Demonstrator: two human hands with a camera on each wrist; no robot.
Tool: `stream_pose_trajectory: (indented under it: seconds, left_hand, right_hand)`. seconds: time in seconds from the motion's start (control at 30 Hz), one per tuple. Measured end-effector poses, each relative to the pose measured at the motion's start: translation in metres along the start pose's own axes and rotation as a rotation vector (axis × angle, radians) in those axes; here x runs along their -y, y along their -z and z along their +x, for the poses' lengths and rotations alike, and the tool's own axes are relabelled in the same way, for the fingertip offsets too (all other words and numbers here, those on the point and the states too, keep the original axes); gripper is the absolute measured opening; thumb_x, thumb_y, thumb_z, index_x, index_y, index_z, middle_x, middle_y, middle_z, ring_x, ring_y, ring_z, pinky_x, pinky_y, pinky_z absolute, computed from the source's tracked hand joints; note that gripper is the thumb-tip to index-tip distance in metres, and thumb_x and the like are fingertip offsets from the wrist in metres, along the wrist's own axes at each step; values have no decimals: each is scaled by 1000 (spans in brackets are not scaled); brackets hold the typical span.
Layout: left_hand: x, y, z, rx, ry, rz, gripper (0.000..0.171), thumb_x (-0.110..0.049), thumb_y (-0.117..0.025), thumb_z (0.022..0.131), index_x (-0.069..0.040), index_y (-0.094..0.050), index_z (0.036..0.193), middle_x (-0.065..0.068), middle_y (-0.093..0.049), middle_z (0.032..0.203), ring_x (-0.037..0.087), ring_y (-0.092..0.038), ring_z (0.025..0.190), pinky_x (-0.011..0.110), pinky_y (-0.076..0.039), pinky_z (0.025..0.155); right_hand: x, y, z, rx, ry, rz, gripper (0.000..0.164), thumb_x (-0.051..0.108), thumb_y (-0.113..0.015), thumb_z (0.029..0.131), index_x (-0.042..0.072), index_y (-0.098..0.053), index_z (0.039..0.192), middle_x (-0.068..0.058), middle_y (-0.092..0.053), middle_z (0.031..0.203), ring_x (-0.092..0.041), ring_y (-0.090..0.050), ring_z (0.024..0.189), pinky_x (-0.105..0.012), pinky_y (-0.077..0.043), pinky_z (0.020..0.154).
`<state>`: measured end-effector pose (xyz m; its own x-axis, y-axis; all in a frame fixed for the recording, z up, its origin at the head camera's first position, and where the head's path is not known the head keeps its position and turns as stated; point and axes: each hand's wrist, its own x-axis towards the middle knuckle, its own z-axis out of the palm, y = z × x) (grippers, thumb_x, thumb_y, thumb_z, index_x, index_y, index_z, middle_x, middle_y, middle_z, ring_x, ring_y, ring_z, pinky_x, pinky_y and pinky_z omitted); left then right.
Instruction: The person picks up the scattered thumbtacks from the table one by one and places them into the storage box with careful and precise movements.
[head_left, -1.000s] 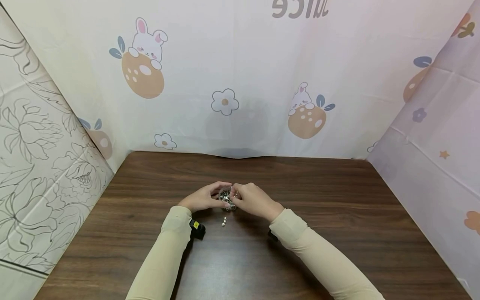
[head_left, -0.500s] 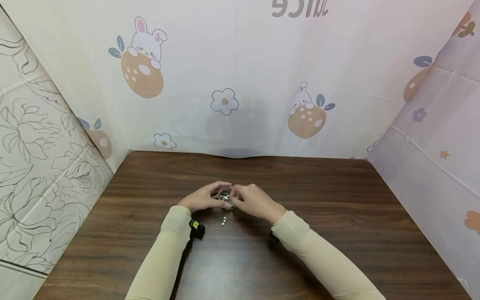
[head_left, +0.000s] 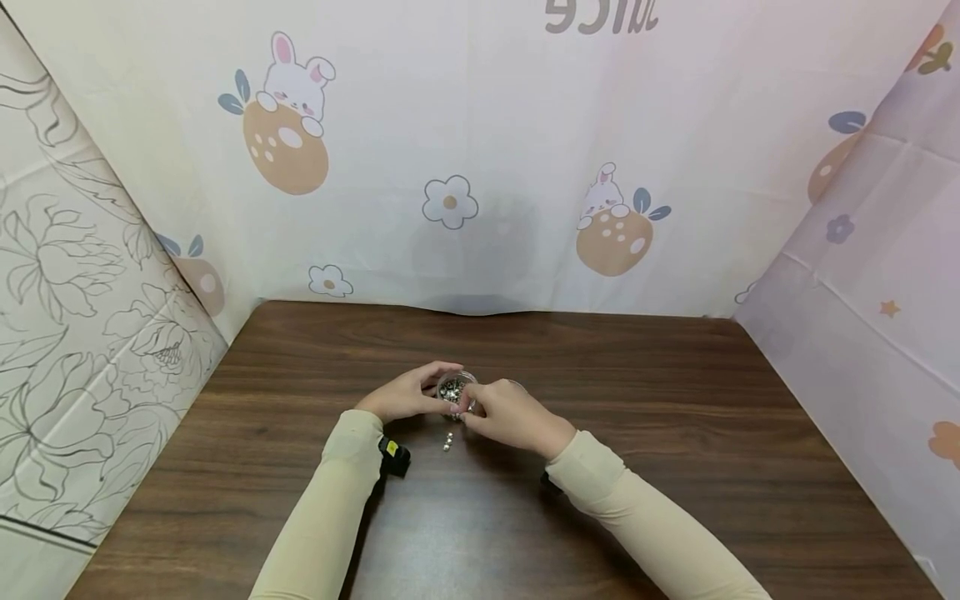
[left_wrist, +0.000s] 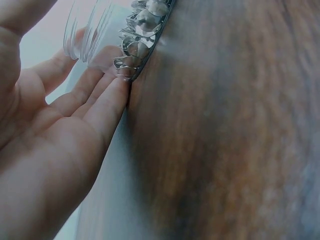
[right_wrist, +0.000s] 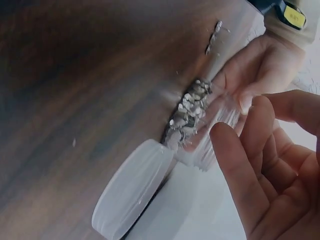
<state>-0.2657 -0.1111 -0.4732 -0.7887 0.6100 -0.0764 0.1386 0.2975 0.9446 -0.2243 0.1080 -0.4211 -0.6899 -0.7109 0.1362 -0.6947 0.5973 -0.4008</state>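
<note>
A clear plastic jar [head_left: 457,376], partly filled with small shiny silvery pieces [right_wrist: 190,112], stands on the table. My left hand [head_left: 405,394] holds it from the left, thumb on the near side and fingers round the far side. Just right of the jar's opening is my right hand [head_left: 510,414], its thumb and forefinger tips brought together. I cannot tell whether a small piece is between them. In front of the jar lies a short row of three silvery pieces [head_left: 447,442]. A whitish translucent lid [right_wrist: 132,190] rests beside the jar, mostly hidden behind the right hand in the head view.
The dark wood-grain table [head_left: 637,358] runs back to a patterned cloth [head_left: 390,125] hung along its rear edge. Further cloths hang at both sides. A black wrist device [head_left: 394,458] sits under the left cuff.
My right hand has drawn back from inside the jar's mouth toward its near right rim, uncovering more of the contents and the lid's edge. The left hand and the row stay put.
</note>
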Motion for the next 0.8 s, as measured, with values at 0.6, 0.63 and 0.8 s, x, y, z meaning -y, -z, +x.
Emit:
stream_pose_trajectory:
  seconds: [0.6, 0.63, 0.8]
  left_hand:
    - [1, 1, 0, 20, -78, -6, 65, -17, -68, 86, -15, -37, 142, 3, -41, 141, 15, -41, 124, 45, -34, 108]
    - [2, 1, 0, 19, -79, -4, 64, -17, -67, 86, -15, -36, 142, 3, -41, 142, 15, -41, 124, 45, -34, 108]
    - [1, 1, 0, 17, -78, 12, 64, -16, -67, 86, -13, -36, 143, 3, -39, 143, 16, -39, 125, 46, -33, 109]
  right_hand:
    - [8, -15, 7, 71, 99, -94, 13, 8, -63, 83, 18, -69, 88, 6, -67, 83, 0, -51, 62, -19, -48, 54]
    - [8, -15, 7, 69, 100, -105, 13, 8, -63, 83, 18, -69, 88, 6, -67, 83, 0, -51, 62, -19, -48, 54]
    - [10, -18, 7, 85, 79, -141, 10, 13, -64, 83, 20, -69, 88, 7, -66, 81, 0, -51, 61, -21, -48, 52]
